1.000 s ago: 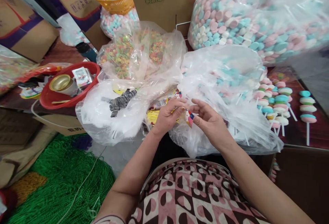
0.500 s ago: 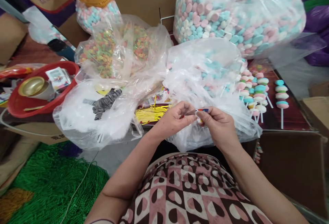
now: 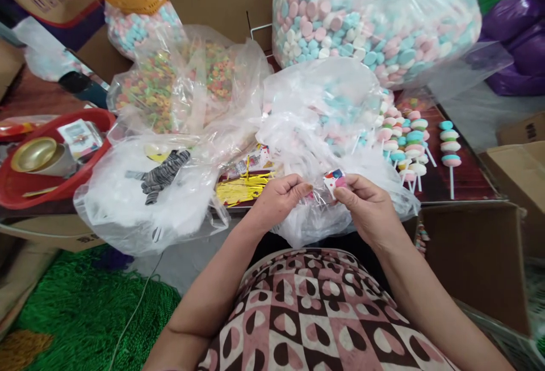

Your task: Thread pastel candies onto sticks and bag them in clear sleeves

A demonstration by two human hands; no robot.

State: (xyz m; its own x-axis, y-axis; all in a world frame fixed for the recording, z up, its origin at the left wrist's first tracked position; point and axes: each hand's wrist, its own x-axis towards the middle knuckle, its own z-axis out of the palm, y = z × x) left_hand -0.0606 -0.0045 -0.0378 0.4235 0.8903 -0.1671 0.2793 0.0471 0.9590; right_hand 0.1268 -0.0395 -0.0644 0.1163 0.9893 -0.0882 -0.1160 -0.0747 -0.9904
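My left hand (image 3: 279, 200) and my right hand (image 3: 366, 207) meet just in front of my lap, both with fingers pinched. Between them is a small printed wrapper (image 3: 334, 180), white with red and blue marks. My right fingers grip its right side. My left fingertips pinch its lower left edge, partly hidden. The hands hover over a crumpled clear plastic bag (image 3: 315, 132) of pastel candies. A bundle of yellow twist ties (image 3: 242, 188) lies just left of my left hand.
A huge bag of pink, blue and white candy discs (image 3: 374, 19) fills the back. Candy skewers on white sticks (image 3: 419, 144) lie right. A bag of ring candies (image 3: 179, 84), a white bag (image 3: 162, 189), a red basin (image 3: 25, 186) sit left. An open cardboard box (image 3: 481, 257) is right.
The view has shifted right, so everything on the table slid left in the picture. My hands have drawn closer together and the small wrapper now stands up between my fingertips.
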